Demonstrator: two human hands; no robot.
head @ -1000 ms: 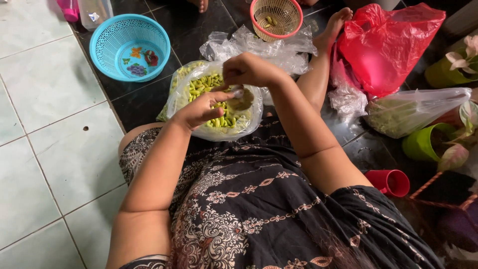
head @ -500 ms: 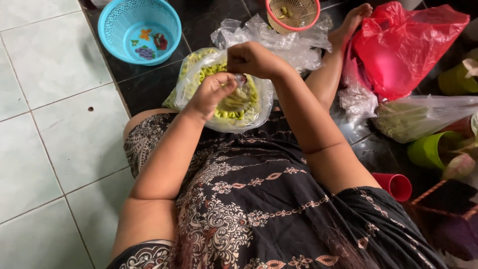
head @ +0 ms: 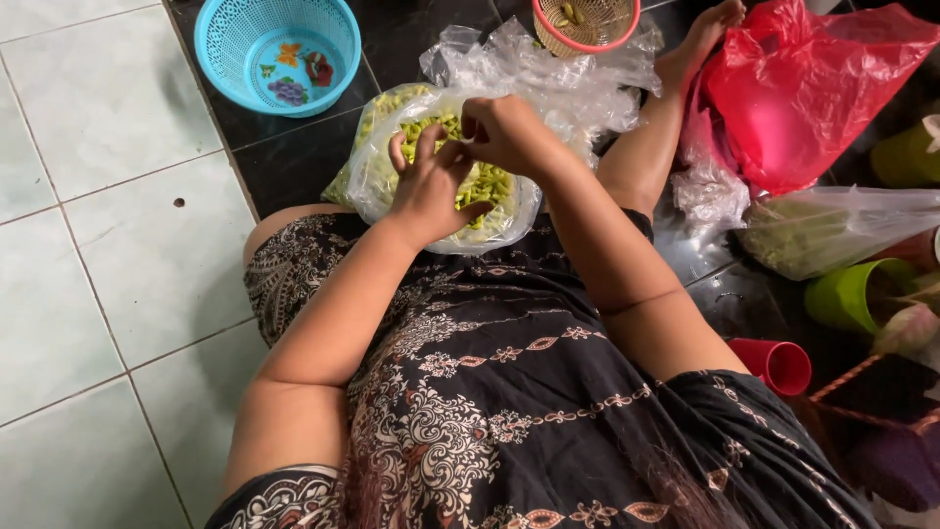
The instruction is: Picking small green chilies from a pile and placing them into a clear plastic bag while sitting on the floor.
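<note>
A clear plastic bag (head: pixel 377 186) full of small green pods (head: pixel 485 186) rests on my lap, just past my knees. Both hands hover over its open mouth. My right hand (head: pixel 509 132) is curled, its fingertips pinched on one small green pod that is mostly hidden. My left hand (head: pixel 431 191) is raised against it, fingers a little spread, with the fingertips meeting the right hand's pinch on the same pod.
A blue plastic basket (head: pixel 277 54) sits on the dark floor at the far left. A pink-rimmed basket (head: pixel 586 22) with a few pods stands beyond crumpled clear plastic (head: pixel 558 78). To the right are a red bag (head: pixel 813 88), a clear bag of greens (head: pixel 842 230), a green cup (head: pixel 852 294) and a red cup (head: pixel 778 364).
My left hand has lifted out of the pods in the bag and come up to meet my right hand. The view has shifted slightly.
</note>
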